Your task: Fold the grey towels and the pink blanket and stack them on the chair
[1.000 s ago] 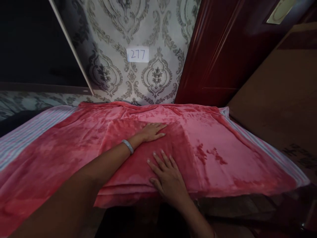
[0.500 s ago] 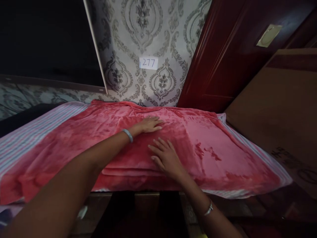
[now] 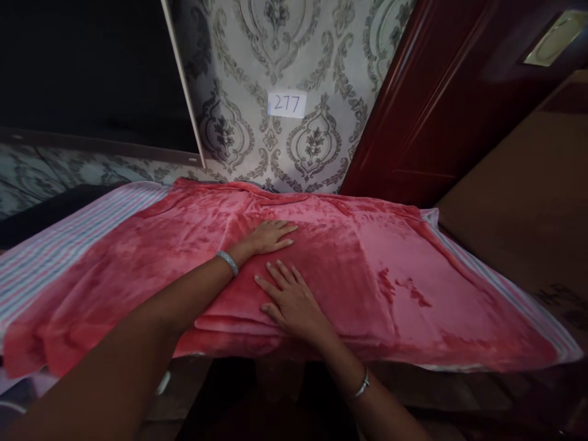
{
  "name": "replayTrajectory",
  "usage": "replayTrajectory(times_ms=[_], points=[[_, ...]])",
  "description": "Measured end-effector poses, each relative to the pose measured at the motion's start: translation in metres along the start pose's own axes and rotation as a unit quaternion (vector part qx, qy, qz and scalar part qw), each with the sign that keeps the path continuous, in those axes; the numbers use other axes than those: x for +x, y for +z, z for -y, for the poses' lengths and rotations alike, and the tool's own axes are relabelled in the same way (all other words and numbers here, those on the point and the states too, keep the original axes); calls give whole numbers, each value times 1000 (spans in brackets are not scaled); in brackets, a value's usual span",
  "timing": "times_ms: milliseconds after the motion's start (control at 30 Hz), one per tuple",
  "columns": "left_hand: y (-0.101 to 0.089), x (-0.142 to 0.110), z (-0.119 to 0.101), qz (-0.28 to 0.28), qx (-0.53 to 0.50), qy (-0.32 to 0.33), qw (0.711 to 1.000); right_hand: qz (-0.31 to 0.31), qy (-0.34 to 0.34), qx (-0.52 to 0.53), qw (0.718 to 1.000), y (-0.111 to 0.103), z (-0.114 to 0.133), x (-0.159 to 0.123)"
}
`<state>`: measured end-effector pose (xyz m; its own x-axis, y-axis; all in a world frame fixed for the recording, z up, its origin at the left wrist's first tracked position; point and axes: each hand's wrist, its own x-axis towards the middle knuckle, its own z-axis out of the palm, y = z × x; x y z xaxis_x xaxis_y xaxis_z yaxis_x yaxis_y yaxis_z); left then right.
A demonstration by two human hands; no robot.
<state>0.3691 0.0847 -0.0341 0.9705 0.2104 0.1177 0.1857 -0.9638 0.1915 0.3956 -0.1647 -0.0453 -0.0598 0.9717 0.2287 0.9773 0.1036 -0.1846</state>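
A folded red plush blanket [image 3: 331, 269] lies on top of a wider spread of the same red fabric [image 3: 128, 269]. My left hand [image 3: 269, 236] rests flat on the folded piece near its far left corner, fingers stretched out, a pale bangle on the wrist. My right hand [image 3: 287, 300] lies flat on the folded piece closer to me, near its front edge, fingers spread. Neither hand holds anything.
A striped sheet [image 3: 55, 239] shows under the red fabric at both sides. Patterned wallpaper behind carries a paper label reading 277 [image 3: 286, 104]. A dark red door [image 3: 441, 104] and a brown board [image 3: 519, 202] stand at the right. A dark panel [image 3: 82, 67] fills the upper left.
Both hands have slid a little to the left over the folded blanket, staying flat. The view has shifted, with the bed's front edge now lower in frame than half a second ago.
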Motion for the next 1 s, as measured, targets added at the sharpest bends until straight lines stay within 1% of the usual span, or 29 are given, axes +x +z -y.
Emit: replayTrajectory(times_ms=[167,300,400,600,700,833,933,1000], points=[[-1,-3,0,-5,-7,6,1000,-2,-7,8,1000,1,1,-4],[1,-2,1,-8,-10,12,1000,1,-11,15,1000,4,6,-16],[1,-2,0,-6,-9,9,1000,-2,-2,14,1000,6,12,-25],[-6,-7,-13,5,8,-15,1000,-8,14,9,1000,12,21,-38],[-12,-8,-19,12,16,-19,1000,-9,19,13,1000,8,23,-41],[-30,-14,-16,18,22,-17,999,23,22,54,998,-11,24,-33],[-48,-29,-5,12,30,-27,999,25,1,77,997,-28,28,-11],[-56,-42,5,9,39,-42,998,21,-16,73,997,-31,34,8]])
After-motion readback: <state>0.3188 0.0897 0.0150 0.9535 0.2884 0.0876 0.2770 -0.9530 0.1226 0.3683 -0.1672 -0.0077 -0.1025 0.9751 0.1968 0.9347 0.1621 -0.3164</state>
